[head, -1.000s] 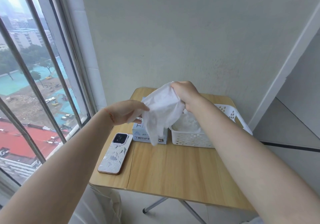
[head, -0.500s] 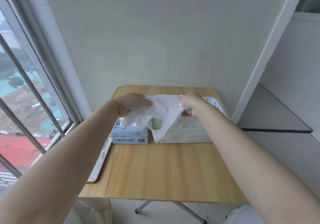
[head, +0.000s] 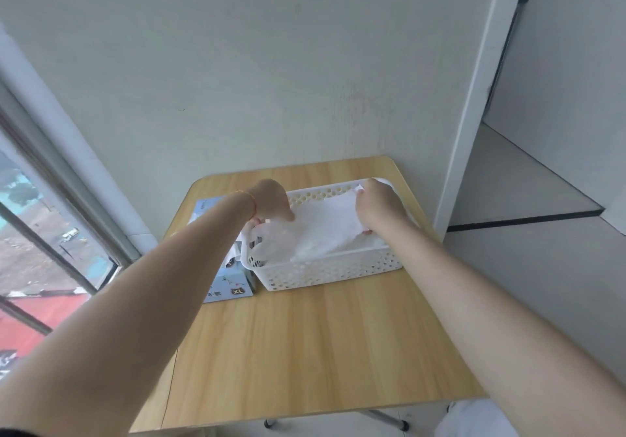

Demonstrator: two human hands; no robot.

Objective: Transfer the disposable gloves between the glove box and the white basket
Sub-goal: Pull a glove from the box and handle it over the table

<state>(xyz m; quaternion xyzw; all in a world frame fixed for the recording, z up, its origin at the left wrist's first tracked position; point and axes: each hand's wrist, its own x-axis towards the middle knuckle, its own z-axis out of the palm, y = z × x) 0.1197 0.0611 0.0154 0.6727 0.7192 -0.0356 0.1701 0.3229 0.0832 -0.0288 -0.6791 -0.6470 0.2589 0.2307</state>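
Head view: both hands reach into the white basket (head: 325,272) on the wooden desk (head: 305,352). The left hand (head: 271,199) pinches one end of a white glove (head: 321,226) and the right hand (head: 376,206) pinches the other end, so each grip is closed on the glove, which lies stretched between them over the basket's inside. The glove box (head: 230,287) stands just outside the left grip, touching the basket's left end, partly hidden by the left forearm. A window (head: 40,250) lies beyond the left arm
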